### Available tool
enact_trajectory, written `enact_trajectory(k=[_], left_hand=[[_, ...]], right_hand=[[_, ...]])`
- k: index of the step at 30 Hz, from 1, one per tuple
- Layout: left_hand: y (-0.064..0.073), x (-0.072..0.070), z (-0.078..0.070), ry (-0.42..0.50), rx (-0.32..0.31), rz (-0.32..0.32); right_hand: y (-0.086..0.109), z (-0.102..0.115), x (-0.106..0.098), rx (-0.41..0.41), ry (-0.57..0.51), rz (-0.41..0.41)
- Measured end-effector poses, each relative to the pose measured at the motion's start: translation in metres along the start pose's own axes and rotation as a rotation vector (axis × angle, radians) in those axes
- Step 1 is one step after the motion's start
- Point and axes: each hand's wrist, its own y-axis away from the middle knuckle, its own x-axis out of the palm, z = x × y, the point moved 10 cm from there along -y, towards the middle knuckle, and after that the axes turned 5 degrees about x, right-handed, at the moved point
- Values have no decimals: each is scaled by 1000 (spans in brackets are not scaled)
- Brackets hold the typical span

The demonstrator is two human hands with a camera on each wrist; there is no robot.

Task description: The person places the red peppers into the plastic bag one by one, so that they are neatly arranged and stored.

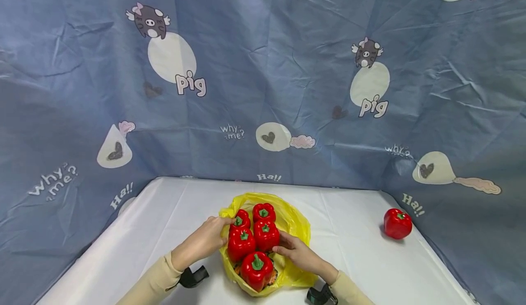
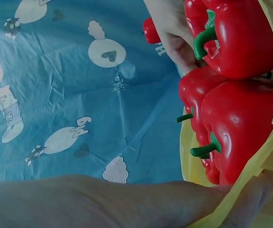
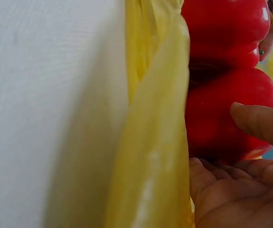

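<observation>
Several glossy red bell peppers with green stems, one of them a front bell pepper (image 1: 257, 271), sit in an opened yellow plastic bag (image 1: 299, 223). At the bag's left rim, my left hand (image 1: 207, 237) pinches the plastic, its fingertips beside the left peppers; in the left wrist view the yellow film partly covers that hand. My right hand (image 1: 302, 252) reaches inside the bag's right side and holds a bell pepper (image 1: 266, 235). In the right wrist view its thumb (image 3: 255, 118) lies against the red side, with the other fingers curled underneath.
Another red bell pepper (image 1: 397, 223) stands alone near the right edge of the white-covered table (image 1: 349, 232). A blue printed curtain (image 1: 263, 86) hangs behind and along both sides. Orange and dark patterned bits (image 1: 273, 277) show low in the bag.
</observation>
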Motion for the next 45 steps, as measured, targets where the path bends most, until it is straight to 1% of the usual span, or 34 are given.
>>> enact_trajectory(k=[3, 10, 14, 18, 23, 33, 39, 45], left_hand=[[0, 1, 1, 2, -3, 3], [-1, 1, 0, 9, -1, 4], [0, 2, 0, 13, -2, 8], [0, 2, -1, 7, 1, 5], [-1, 2, -1, -2, 6, 1], [-1, 3, -1, -9, 10, 1], [0, 3, 0, -6, 8, 4], [-2, 3, 0, -16, 11, 7]], right_hand=[[0, -1, -2, 7, 1, -3], [2, 0, -6, 35, -37, -2], [4, -1, -9, 61, -42, -12], [5, 1, -13, 68, -41, -18], [6, 5, -18, 47, -46, -28], [12, 18, -25, 30, -95, -28], [19, 31, -36, 13, -116, -34], [24, 44, -48, -34, -113, -45]])
